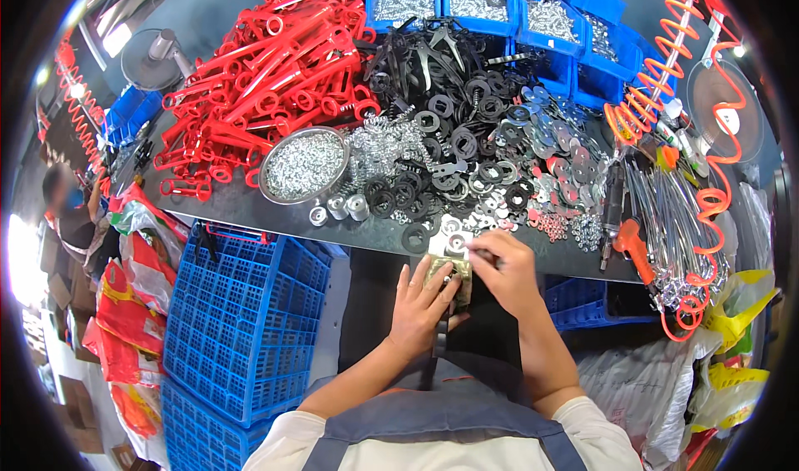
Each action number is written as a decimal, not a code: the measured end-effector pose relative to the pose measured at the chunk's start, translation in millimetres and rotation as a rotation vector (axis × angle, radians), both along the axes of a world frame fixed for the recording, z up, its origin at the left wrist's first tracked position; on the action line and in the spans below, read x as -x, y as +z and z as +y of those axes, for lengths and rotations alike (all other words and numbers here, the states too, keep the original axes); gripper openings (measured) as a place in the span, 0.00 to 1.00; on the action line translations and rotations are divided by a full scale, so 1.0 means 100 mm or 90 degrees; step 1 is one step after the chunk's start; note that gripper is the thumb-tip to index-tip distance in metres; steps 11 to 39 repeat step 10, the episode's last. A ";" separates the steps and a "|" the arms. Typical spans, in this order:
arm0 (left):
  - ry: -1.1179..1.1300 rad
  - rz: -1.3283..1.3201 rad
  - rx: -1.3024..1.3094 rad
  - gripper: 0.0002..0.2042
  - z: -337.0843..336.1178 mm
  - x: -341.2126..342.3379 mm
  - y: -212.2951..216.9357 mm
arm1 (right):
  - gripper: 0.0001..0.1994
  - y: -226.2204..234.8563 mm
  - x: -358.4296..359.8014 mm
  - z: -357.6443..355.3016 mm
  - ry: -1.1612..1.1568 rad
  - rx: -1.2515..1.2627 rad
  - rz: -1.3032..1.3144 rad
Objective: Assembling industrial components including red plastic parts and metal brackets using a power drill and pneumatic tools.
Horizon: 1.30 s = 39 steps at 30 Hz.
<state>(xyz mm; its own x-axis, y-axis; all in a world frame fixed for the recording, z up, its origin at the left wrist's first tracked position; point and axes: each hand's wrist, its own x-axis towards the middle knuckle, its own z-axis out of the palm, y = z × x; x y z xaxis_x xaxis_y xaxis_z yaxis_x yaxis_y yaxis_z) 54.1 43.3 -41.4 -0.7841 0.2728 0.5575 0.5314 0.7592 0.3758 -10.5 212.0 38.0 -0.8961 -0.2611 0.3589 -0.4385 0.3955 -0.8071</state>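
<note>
A small brass-coloured block (444, 273) sits at the near edge of the table (250, 209), just in front of the person's body, with both hands on it. The left hand (422, 304) lies over the block from below, its grip loosely closed, fingers spread up across the block's left side and top. The right hand (503, 267) comes in from the right of the block with its fingertips pinched together at the block's upper edge; what they pinch is too small to tell. A dark strap (439, 338) hangs down from under the block toward the grey apron (449, 421).

Just beyond the block lie silver washers (454, 230) and black rubber rings (466, 138) in a broad heap. Left of that heap stands a round metal bowl of small screws (305, 165), with a few short metal cylinders (341, 207) beside it. Further left of the block a large pile of red plastic handles (266, 71) covers the table. Right of the block rest an orange-handled tool (632, 246) and a bundle of metal rods (666, 213), with an orange coiled hose (657, 80) above them. Blue bins of screws (474, 5) line the far edge. Below the table, left of the block, stands a blue plastic crate (241, 321).
</note>
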 end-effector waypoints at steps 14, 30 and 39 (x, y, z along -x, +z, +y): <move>-0.183 -0.176 -0.214 0.36 -0.30 -0.21 -0.21 | 0.10 -0.22 0.78 -0.93 0.284 -0.711 0.086; -0.183 -0.176 -0.214 0.36 -0.30 -0.21 -0.21 | 0.10 -0.22 0.78 -0.93 0.284 -0.711 0.086; -0.183 -0.176 -0.214 0.36 -0.30 -0.21 -0.21 | 0.10 -0.22 0.78 -0.93 0.284 -0.711 0.086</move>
